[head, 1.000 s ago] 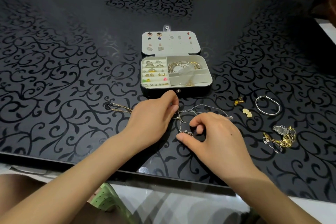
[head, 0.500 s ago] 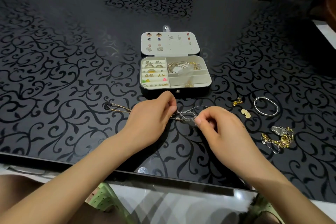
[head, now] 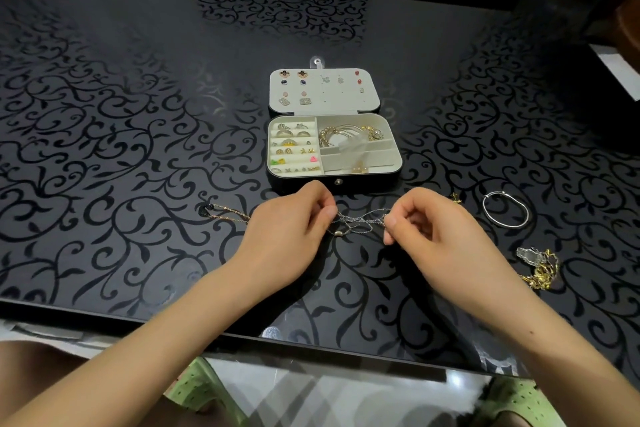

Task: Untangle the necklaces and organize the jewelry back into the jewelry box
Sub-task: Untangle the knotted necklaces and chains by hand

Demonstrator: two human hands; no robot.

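While the left hand (head: pixel 287 236) pinches one end of the tangled silver necklaces (head: pixel 360 220), the right hand (head: pixel 440 236) pinches the other, with the chains stretched between them. The open jewelry box (head: pixel 374 181) sits just beyond both hands; a gold chain (head: pixel 228 213) lies left of the left hand.

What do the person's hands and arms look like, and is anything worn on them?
Both are bare. The left hand and right hand show no rings or gloves, and the nails in view look unpainted. The left forearm and right forearm have no sleeves, watch or bracelet within the frame.
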